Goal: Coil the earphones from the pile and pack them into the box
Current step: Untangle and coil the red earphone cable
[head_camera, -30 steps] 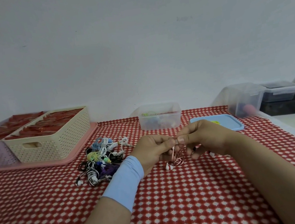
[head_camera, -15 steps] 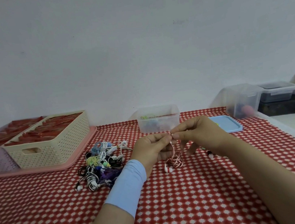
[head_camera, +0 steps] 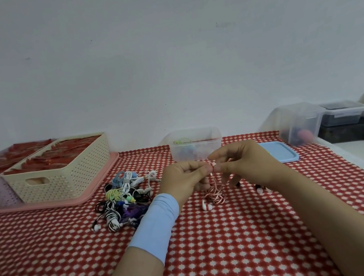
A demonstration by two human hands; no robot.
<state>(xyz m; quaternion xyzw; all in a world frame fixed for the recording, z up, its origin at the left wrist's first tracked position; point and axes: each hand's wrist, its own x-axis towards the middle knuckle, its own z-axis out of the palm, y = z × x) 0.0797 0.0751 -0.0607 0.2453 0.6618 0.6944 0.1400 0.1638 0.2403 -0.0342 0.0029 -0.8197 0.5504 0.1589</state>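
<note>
1. Hands together at centre frame: the left hand (head_camera: 185, 179) and the right hand (head_camera: 243, 164) meet fingertip to fingertip above a red-and-white patterned tablecloth (head_camera: 215, 250), both pinching one end of a red-and-white earphone cord (head_camera: 216, 190).
2. The cord hangs from the pinch in loose loops down to the cloth, where one earbud (head_camera: 207, 206) lies just below the left hand; a second earbud (head_camera: 259, 190) rests beside the right wrist.
3. A light blue wristband (head_camera: 155, 223) covers the left wrist.
4. The pile of earphones (head_camera: 124, 199), a tangle of black, white, blue, yellow and purple cords, lies on the cloth just left of the left hand.
5. The clear plastic box (head_camera: 195, 146) stands open behind the hands, against the wall, with a few coloured earphones inside; its blue lid (head_camera: 279, 153) lies flat to the right.
6. At far left, a cream perforated basket (head_camera: 65, 177) filled with red items sits on a pink tray (head_camera: 103, 184).
</note>
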